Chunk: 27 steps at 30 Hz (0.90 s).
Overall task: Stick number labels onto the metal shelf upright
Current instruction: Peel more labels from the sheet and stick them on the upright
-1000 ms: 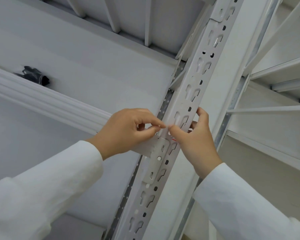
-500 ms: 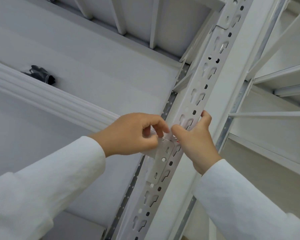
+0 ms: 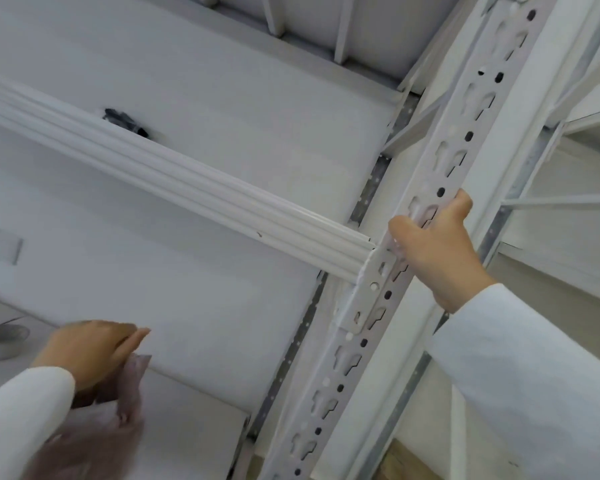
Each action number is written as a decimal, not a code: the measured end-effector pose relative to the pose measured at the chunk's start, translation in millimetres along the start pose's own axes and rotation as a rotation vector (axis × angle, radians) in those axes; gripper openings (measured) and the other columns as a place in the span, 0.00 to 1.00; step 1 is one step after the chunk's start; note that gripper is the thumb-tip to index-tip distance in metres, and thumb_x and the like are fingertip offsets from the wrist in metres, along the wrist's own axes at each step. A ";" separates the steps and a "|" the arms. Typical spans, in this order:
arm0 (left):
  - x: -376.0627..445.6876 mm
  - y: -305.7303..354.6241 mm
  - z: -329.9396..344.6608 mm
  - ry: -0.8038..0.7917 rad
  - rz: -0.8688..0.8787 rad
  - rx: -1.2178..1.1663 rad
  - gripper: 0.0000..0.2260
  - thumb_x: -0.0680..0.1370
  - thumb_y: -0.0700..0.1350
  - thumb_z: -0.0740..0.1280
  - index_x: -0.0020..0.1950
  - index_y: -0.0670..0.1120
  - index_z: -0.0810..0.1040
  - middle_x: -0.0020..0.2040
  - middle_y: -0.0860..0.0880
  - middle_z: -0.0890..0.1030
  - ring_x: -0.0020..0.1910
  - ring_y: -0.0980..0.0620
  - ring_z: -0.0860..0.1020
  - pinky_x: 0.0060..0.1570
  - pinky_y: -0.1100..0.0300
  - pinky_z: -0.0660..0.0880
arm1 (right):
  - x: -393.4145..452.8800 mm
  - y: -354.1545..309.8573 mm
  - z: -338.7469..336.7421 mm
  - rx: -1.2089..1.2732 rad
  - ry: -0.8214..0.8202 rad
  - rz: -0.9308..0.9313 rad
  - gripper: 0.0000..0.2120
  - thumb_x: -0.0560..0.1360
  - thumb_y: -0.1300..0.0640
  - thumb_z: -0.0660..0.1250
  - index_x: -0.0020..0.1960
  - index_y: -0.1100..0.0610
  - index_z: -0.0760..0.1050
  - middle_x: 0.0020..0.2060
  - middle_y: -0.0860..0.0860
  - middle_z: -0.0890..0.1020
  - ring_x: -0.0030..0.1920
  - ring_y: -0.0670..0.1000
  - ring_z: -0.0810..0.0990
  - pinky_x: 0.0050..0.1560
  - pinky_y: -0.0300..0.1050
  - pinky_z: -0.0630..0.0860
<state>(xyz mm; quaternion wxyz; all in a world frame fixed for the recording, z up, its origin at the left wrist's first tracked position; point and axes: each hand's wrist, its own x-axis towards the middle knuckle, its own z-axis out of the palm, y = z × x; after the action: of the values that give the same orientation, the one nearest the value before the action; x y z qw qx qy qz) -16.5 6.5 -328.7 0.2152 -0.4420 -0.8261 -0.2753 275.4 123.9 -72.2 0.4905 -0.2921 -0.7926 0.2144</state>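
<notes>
Running diagonally from the lower middle to the upper right, the white metal shelf upright (image 3: 440, 174) shows its rows of keyhole slots and round holes. The right hand (image 3: 437, 244) grips it about halfway up — thumb pressed on the slotted front face, fingers curled round the far edge, just above the bracket (image 3: 371, 289) where the ribbed horizontal beam (image 3: 174, 174) joins the post. No number label can be made out under the thumb. The left hand (image 3: 90, 348) is well apart from the upright, low at the left, blurred; its fingers look pinched on a thin, translucent pinkish bag (image 3: 118, 420) that hangs below it — what the bag contains cannot be told. Both arms wear white sleeves. A small black object (image 3: 125, 120) lies on the shelf panel above the beam, and more white shelving (image 3: 575, 202) stands to the right.
</notes>
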 end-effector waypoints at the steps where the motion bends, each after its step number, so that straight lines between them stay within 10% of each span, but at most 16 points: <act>1: -7.1 -25.8 23.1 -0.020 -0.034 0.015 0.18 0.75 0.62 0.54 0.39 0.57 0.79 0.39 0.59 0.82 0.43 0.56 0.81 0.43 0.60 0.74 | 0.5 0.3 -0.1 -0.010 -0.004 0.004 0.30 0.74 0.57 0.61 0.69 0.56 0.48 0.38 0.46 0.68 0.37 0.48 0.72 0.34 0.42 0.69; 6: -1.8 -161.9 201.5 -0.421 -0.028 0.040 0.20 0.68 0.69 0.47 0.47 0.69 0.76 0.43 0.62 0.80 0.46 0.55 0.78 0.59 0.56 0.71 | 4.0 1.8 -0.2 -0.041 -0.006 0.026 0.32 0.75 0.56 0.60 0.71 0.56 0.44 0.41 0.48 0.67 0.35 0.47 0.68 0.32 0.41 0.66; 10: 17.4 -11.5 54.1 -0.204 0.188 -0.005 0.14 0.75 0.60 0.52 0.49 0.60 0.76 0.46 0.61 0.81 0.47 0.62 0.78 0.45 0.65 0.72 | 0.8 2.6 1.7 -0.108 0.024 0.021 0.32 0.76 0.58 0.57 0.73 0.53 0.41 0.48 0.51 0.70 0.40 0.51 0.72 0.33 0.42 0.66; 15: 27.0 110.1 -42.3 0.175 0.558 -0.252 0.08 0.70 0.53 0.60 0.34 0.55 0.76 0.25 0.59 0.75 0.23 0.61 0.72 0.22 0.69 0.61 | -8.8 3.8 -8.7 0.021 0.023 -0.026 0.26 0.76 0.62 0.56 0.70 0.46 0.55 0.47 0.48 0.78 0.45 0.49 0.79 0.40 0.41 0.73; 19: 30.1 183.2 -108.9 0.396 0.666 -0.467 0.10 0.73 0.50 0.61 0.33 0.53 0.79 0.27 0.59 0.76 0.25 0.60 0.72 0.25 0.65 0.69 | -14.3 11.4 -22.3 0.091 0.068 -0.117 0.16 0.76 0.57 0.62 0.61 0.43 0.68 0.46 0.42 0.80 0.45 0.40 0.79 0.34 0.26 0.72; 24: 54.5 236.1 -145.7 0.615 0.464 -0.701 0.09 0.73 0.52 0.62 0.41 0.52 0.81 0.35 0.61 0.77 0.35 0.58 0.73 0.35 0.68 0.68 | -10.1 31.3 -36.4 0.114 0.318 -0.168 0.06 0.74 0.57 0.67 0.39 0.51 0.78 0.34 0.43 0.81 0.38 0.46 0.78 0.43 0.48 0.78; 27: 68.7 250.7 -152.2 0.583 0.415 -0.653 0.12 0.71 0.53 0.69 0.51 0.51 0.78 0.43 0.59 0.77 0.40 0.58 0.75 0.39 0.64 0.69 | -11.9 36.9 -41.8 0.076 0.239 -0.216 0.07 0.73 0.59 0.68 0.37 0.50 0.78 0.32 0.41 0.80 0.34 0.42 0.77 0.41 0.41 0.79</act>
<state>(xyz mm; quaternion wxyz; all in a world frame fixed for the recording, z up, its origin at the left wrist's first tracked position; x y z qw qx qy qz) 177.9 65.1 -106.1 0.3383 -0.5462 -0.4962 -0.5839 326.6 145.3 -85.2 0.6124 -0.2099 -0.7464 0.1541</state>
